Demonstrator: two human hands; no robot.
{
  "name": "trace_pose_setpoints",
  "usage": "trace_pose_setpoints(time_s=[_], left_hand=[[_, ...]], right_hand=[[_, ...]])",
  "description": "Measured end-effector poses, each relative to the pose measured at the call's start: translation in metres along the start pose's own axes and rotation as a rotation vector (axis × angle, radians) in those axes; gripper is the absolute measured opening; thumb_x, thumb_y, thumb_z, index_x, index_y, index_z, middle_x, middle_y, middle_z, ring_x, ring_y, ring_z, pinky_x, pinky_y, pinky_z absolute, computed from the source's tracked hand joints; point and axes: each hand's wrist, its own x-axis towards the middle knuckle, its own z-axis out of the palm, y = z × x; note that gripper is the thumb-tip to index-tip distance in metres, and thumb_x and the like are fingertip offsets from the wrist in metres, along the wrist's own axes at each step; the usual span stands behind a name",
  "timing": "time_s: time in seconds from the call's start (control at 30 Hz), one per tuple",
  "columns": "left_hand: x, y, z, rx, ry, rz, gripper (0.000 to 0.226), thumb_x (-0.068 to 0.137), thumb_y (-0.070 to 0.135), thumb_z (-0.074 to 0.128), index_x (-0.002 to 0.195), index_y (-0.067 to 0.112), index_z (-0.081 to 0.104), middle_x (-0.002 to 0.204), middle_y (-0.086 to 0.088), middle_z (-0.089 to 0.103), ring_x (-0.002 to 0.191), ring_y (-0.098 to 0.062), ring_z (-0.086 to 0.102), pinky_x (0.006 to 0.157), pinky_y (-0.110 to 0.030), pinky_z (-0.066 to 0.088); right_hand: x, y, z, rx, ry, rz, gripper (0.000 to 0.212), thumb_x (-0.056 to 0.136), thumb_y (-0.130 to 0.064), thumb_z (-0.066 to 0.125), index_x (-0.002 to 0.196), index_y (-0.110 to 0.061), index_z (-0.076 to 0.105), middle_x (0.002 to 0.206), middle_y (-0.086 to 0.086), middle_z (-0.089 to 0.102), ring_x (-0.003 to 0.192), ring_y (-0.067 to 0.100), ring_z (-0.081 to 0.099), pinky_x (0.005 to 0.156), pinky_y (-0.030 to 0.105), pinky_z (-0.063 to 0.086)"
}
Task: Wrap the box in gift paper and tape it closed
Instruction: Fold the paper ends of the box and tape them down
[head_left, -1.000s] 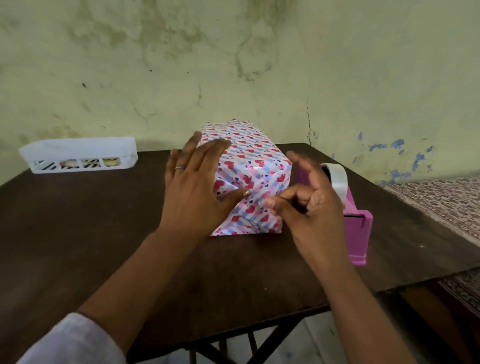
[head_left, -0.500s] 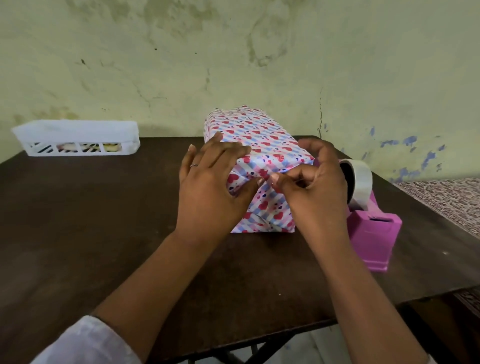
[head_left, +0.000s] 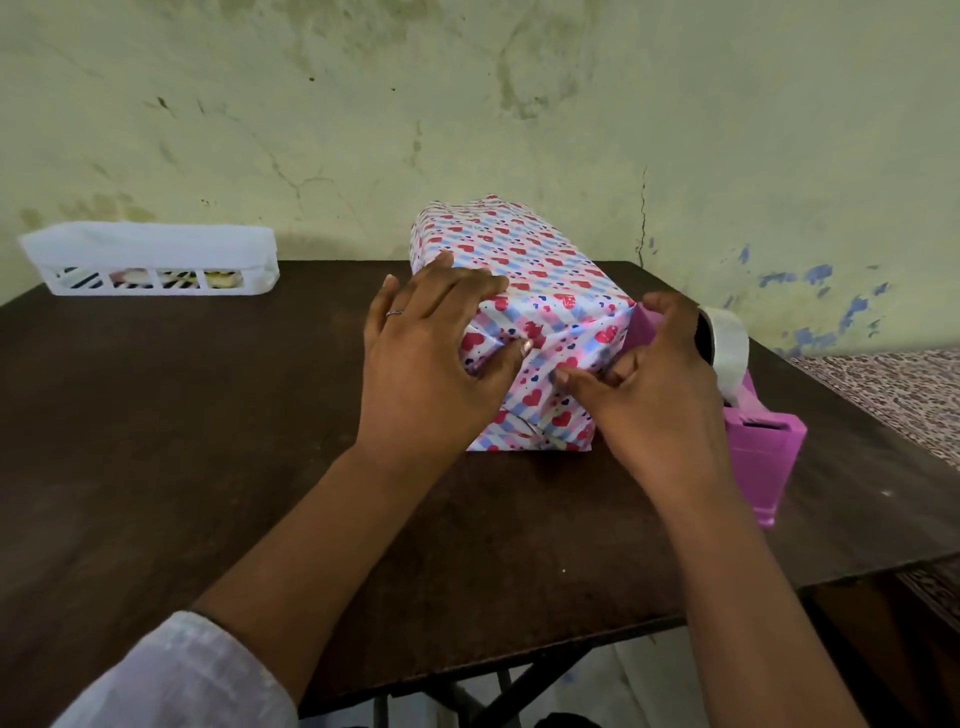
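A box wrapped in heart-patterned paper (head_left: 540, 280) stands on the dark wooden table (head_left: 182, 441), its near end facing me. My left hand (head_left: 436, 358) lies flat over the near left corner, thumb pressing the folded end flap. My right hand (head_left: 649, 384) presses on the near right corner with fingers spread, thumb and forefinger along the fold. Whether a strip of tape is under its fingers I cannot tell. A pink tape dispenser (head_left: 763, 452) with a roll of clear tape (head_left: 727, 353) stands just right of the box, behind my right hand.
A white slotted plastic basket (head_left: 150, 260) sits at the table's back left, against the stained wall. The table's right edge (head_left: 883, 431) runs close past the dispenser; patterned fabric (head_left: 893, 384) lies beyond it. Folding legs show under the front edge.
My right hand came in from the air in front of the box and now presses its near right corner. My left hand has stayed on the box, settling flatter on the near left corner.
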Motion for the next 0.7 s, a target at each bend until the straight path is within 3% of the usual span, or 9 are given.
trace_pose_setpoints(time_s=[0.1,0.2,0.33,0.4,0.43,0.53,0.57,0.63,0.7], left_hand=[[-0.001,0.0,0.0,-0.003,-0.004,0.0,0.049,0.078,0.046,0.062,0.119,0.018,0.062,0.126,-0.002,0.061,0.126,-0.02,0.049,0.112,-0.047,0.026],[0.0,-0.001,-0.001,-0.002,-0.008,0.001,0.05,0.078,0.047,0.062,0.12,0.019,0.061,0.127,-0.002,0.06,0.126,-0.021,0.049,0.112,-0.047,0.025],[-0.001,-0.002,-0.002,0.02,-0.03,0.009,0.052,0.079,0.051,0.059,0.123,0.021,0.059,0.131,0.0,0.057,0.127,-0.02,0.047,0.112,-0.043,0.019],[0.0,-0.004,-0.003,0.03,-0.052,0.012,0.053,0.081,0.053,0.057,0.125,0.023,0.056,0.134,0.001,0.055,0.13,-0.02,0.045,0.113,-0.041,0.015],[-0.001,-0.005,-0.003,0.03,-0.058,0.014,0.054,0.081,0.053,0.056,0.126,0.023,0.055,0.135,0.001,0.053,0.131,-0.019,0.043,0.113,-0.039,0.014],[-0.008,-0.004,-0.001,0.036,-0.045,0.046,0.057,0.084,0.051,0.053,0.131,0.02,0.05,0.142,-0.003,0.045,0.136,-0.023,0.034,0.114,-0.041,0.013],[-0.012,-0.001,-0.002,0.059,-0.026,0.062,0.057,0.084,0.049,0.052,0.132,0.019,0.048,0.145,-0.005,0.041,0.139,-0.024,0.029,0.114,-0.041,0.012],[-0.021,0.012,-0.006,0.075,0.036,0.117,0.054,0.084,0.041,0.054,0.131,0.015,0.049,0.145,-0.009,0.039,0.14,-0.025,0.024,0.115,-0.04,0.015],[-0.031,0.034,-0.005,-0.032,0.031,0.185,0.046,0.084,0.032,0.056,0.125,0.012,0.055,0.135,-0.009,0.049,0.13,-0.023,0.037,0.111,-0.04,0.028]], right_hand=[[0.003,-0.007,-0.002,0.056,0.068,-0.016,0.082,0.072,-0.05,0.072,0.135,-0.023,0.028,0.108,0.007,0.066,0.101,0.023,0.063,0.092,0.045,0.049],[0.009,-0.012,0.001,0.035,0.098,-0.04,0.077,0.075,-0.055,0.067,0.134,-0.021,0.031,0.115,0.007,0.064,0.104,0.021,0.062,0.089,0.035,0.047],[-0.001,-0.005,-0.006,0.145,0.31,-0.221,0.028,0.088,-0.026,0.062,0.111,-0.012,0.054,0.074,-0.012,0.059,0.064,-0.004,0.056,0.061,0.004,0.036],[-0.011,0.006,-0.018,0.245,0.464,-0.336,0.008,0.089,-0.017,0.058,0.097,-0.02,0.056,0.07,-0.014,0.056,0.059,-0.002,0.054,0.058,0.008,0.038],[-0.015,0.015,-0.024,0.258,0.539,-0.365,0.009,0.089,-0.017,0.057,0.094,-0.024,0.054,0.071,-0.014,0.056,0.059,0.0,0.054,0.059,0.013,0.04],[-0.021,0.049,-0.041,0.182,0.686,-0.263,0.011,0.088,-0.024,0.052,0.085,-0.034,0.049,0.074,-0.014,0.055,0.065,-0.001,0.053,0.065,0.025,0.046],[-0.022,0.063,-0.046,0.144,0.681,-0.173,0.003,0.087,-0.032,0.05,0.084,-0.032,0.051,0.074,-0.009,0.055,0.064,0.005,0.054,0.068,0.032,0.047],[-0.021,0.083,-0.05,0.112,0.591,0.023,0.029,0.085,-0.048,0.046,0.083,-0.022,0.057,0.074,0.0,0.057,0.068,0.02,0.055,0.069,0.039,0.046],[-0.019,0.089,-0.048,0.248,0.45,0.174,0.036,0.086,-0.052,0.048,0.073,-0.019,0.056,0.069,0.002,0.056,0.066,0.021,0.053,0.066,0.036,0.042]])
